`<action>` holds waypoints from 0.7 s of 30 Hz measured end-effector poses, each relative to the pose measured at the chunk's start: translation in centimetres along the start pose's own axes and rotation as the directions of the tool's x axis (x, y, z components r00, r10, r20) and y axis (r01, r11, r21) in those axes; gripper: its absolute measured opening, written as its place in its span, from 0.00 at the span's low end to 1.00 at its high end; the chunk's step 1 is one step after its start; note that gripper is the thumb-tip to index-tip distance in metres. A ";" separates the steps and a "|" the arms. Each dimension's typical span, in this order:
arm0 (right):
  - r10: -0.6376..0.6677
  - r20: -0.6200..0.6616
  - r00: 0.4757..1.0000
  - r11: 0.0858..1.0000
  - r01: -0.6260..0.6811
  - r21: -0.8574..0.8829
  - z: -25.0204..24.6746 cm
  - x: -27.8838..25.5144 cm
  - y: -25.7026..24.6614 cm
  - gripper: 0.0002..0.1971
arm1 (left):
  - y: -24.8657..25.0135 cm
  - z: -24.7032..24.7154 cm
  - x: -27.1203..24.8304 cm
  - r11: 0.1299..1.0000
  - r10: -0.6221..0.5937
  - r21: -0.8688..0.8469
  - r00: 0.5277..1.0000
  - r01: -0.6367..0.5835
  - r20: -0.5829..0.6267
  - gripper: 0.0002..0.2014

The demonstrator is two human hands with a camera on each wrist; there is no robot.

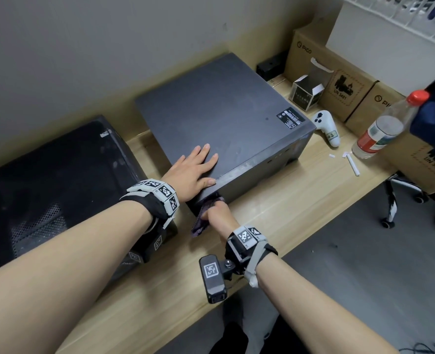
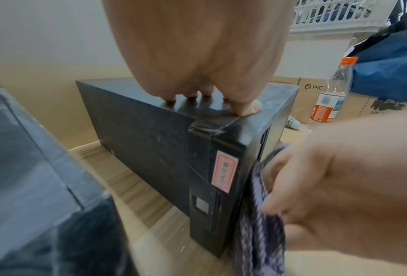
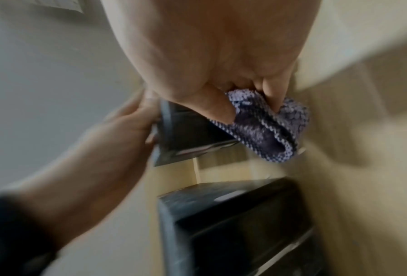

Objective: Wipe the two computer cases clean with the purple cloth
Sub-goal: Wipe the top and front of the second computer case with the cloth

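Note:
A dark grey computer case (image 1: 224, 118) lies flat on the wooden desk (image 1: 288, 208), and a second black case (image 1: 52, 182) with a mesh panel lies to its left. My left hand (image 1: 194, 169) rests flat, fingers straight, on the near corner of the grey case's top. My right hand (image 1: 217, 215) grips the purple cloth (image 1: 203, 218) and holds it against the grey case's near front face, low by the corner. The left wrist view shows that front face (image 2: 212, 179) with a pink sticker and the cloth (image 2: 261, 214) beside it. The right wrist view is blurred; the cloth (image 3: 266, 127) is bunched in my fingers.
Right of the grey case lie a white controller (image 1: 326, 126), a plastic bottle with a red cap (image 1: 387, 126) and small white scraps (image 1: 353, 166). Cardboard boxes (image 1: 339, 80) and a small open box (image 1: 304, 94) stand behind. An office chair base (image 1: 400, 200) sits beyond the desk's edge.

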State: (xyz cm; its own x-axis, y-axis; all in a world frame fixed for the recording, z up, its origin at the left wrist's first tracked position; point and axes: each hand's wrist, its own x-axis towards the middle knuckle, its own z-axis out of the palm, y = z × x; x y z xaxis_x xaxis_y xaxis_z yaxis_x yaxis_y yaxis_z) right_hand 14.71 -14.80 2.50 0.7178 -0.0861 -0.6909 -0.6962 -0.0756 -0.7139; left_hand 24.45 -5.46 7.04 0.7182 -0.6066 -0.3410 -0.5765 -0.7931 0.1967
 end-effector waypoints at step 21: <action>-0.031 -0.049 0.998 0.944 0.045 0.327 0.4 0.6 -0.1 0.25 | 0.2 -0.3 -0.1 1.000 0.002 0.016 1.000 -0.002 0.008 0.32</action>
State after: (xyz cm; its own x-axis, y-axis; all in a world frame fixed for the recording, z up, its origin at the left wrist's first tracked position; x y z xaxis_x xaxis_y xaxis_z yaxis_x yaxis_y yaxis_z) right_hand 15.22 -14.45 2.16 0.7375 -0.1320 -0.6623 -0.6218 0.2500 -0.7422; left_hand 24.40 -5.63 7.41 0.7143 -0.6074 -0.3477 -0.5837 -0.7911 0.1829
